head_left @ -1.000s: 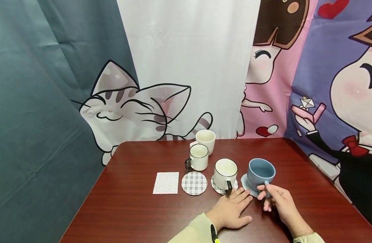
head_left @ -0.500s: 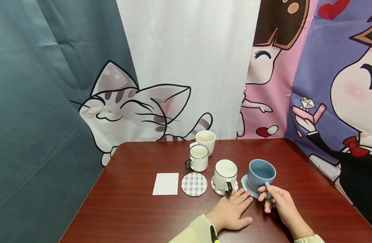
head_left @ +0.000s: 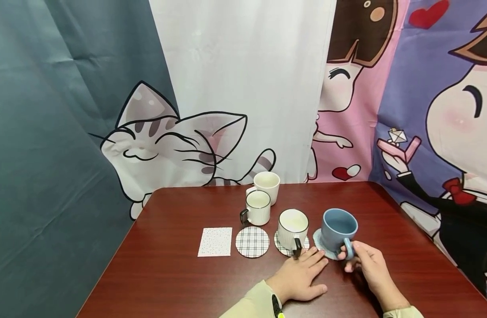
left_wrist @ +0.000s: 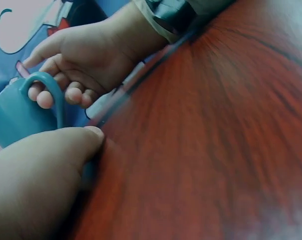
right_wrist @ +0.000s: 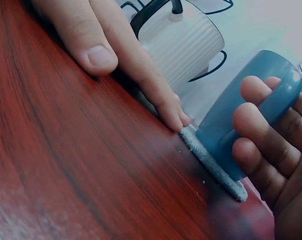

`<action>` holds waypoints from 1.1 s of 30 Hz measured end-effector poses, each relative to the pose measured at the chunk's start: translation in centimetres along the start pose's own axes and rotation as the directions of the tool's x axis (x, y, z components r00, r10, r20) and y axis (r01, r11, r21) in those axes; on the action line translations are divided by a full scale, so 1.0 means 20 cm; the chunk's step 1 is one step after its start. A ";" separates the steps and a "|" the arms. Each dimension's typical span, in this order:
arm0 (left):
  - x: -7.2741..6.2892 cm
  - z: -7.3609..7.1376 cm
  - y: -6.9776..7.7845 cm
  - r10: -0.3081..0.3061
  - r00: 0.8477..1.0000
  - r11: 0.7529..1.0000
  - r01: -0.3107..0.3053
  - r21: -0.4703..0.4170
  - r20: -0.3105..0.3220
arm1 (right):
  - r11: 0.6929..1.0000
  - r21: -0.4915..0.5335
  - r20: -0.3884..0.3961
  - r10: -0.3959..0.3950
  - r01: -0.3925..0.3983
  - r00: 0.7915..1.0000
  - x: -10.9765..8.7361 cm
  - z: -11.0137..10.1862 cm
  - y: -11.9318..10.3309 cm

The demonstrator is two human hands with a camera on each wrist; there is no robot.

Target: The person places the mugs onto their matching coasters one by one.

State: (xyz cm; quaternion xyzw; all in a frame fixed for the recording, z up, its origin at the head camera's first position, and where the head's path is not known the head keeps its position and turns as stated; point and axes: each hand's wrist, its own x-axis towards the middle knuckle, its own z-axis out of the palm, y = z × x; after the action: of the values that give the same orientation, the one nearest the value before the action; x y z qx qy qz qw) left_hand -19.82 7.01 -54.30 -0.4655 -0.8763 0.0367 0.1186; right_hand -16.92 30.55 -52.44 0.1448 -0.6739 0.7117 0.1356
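Note:
A blue cup (head_left: 338, 227) stands on a light blue coaster (head_left: 318, 240), its handle (right_wrist: 283, 97) pointing toward me and to the right. My right hand (head_left: 368, 267) has its fingers curled through and around that handle, as both wrist views show. Flat on the table, my left hand (head_left: 300, 276) has its fingers spread, and its fingertips touch the near left edge of the blue coaster. Just beyond those fingertips is a white ribbed mug (head_left: 292, 229) with a black handle, standing on a round checked coaster (head_left: 282, 248).
Left of that mug lie a round checked coaster (head_left: 252, 242) and a square speckled coaster (head_left: 215, 242), both bare. Behind them stand another ribbed mug (head_left: 258, 210) with a black handle and a plain white mug (head_left: 269, 183). A printed curtain (head_left: 243, 88) hangs behind the table (head_left: 167, 274).
The blue cup's handle has turned slightly, showing more of its side, and my right hand has shifted a little to the right with it. My left hand stays put. The head view has shifted slightly.

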 end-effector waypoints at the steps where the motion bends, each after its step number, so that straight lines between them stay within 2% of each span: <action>1: 0.00 0.00 0.00 0.004 1.000 1.000 -0.004 0.001 0.000 | 1.000 -0.031 -0.019 -0.004 0.003 1.000 0.00 0.00 0.00; 4: -0.01 0.00 -0.01 0.021 1.000 1.000 -0.021 0.009 -0.006 | 0.990 -0.142 -0.074 -0.025 0.014 0.997 0.00 0.01 -0.01; 7: -0.02 -0.01 -0.02 0.041 0.999 0.999 -0.041 0.013 -0.014 | 0.959 -0.281 -0.147 -0.070 0.026 0.987 0.00 0.02 -0.02; 9: -0.02 -0.02 -0.02 0.055 0.998 0.998 -0.055 0.008 -0.016 | 0.932 -0.363 -0.214 -0.104 0.020 0.971 0.00 0.03 -0.02; 12: -0.03 -0.03 -0.02 0.072 0.997 0.997 -0.072 0.003 -0.018 | 0.911 -0.413 -0.300 -0.163 0.026 0.940 0.00 0.04 -0.03; 16: -0.04 -0.06 -0.02 0.108 0.994 0.994 -0.108 0.001 -0.028 | 0.898 -0.426 -0.338 -0.269 0.109 0.902 0.00 0.04 -0.04; 19: -0.04 -0.09 -0.02 0.166 0.986 0.986 -0.167 -0.023 -0.017 | 0.845 -0.474 -0.294 -0.417 0.247 0.860 0.00 0.05 -0.06; 22: -0.05 -0.15 -0.02 0.231 0.973 0.972 -0.232 -0.046 -0.017 | 0.773 -0.482 -0.218 -0.562 0.413 0.798 0.00 0.07 -0.10; 24: -0.06 -0.19 -0.01 0.254 0.966 0.966 -0.256 -0.044 -0.042 | 0.725 -0.471 -0.165 -0.633 0.503 0.757 0.01 0.09 -0.13; 26: -0.07 -0.23 -0.02 0.263 0.962 0.963 -0.266 -0.032 -0.075 | 0.687 -0.460 -0.122 -0.676 0.562 0.727 0.02 0.11 -0.16; 29: -0.10 -0.28 -0.03 0.258 0.959 0.965 -0.260 -0.007 -0.120 | 0.637 -0.463 -0.066 -0.719 0.617 0.692 0.04 0.11 -0.17; 33: -0.12 -0.33 -0.07 0.235 0.960 0.971 -0.240 -0.012 -0.153 | 0.581 -0.464 0.006 -0.753 0.669 0.658 0.06 0.12 -0.17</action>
State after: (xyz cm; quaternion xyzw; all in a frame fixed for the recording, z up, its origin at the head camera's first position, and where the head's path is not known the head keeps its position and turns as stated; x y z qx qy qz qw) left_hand -18.05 3.88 -48.04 -0.5704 -0.8032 0.0022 0.1718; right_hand -16.57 28.42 -48.74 0.3010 -0.6801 0.4408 0.5025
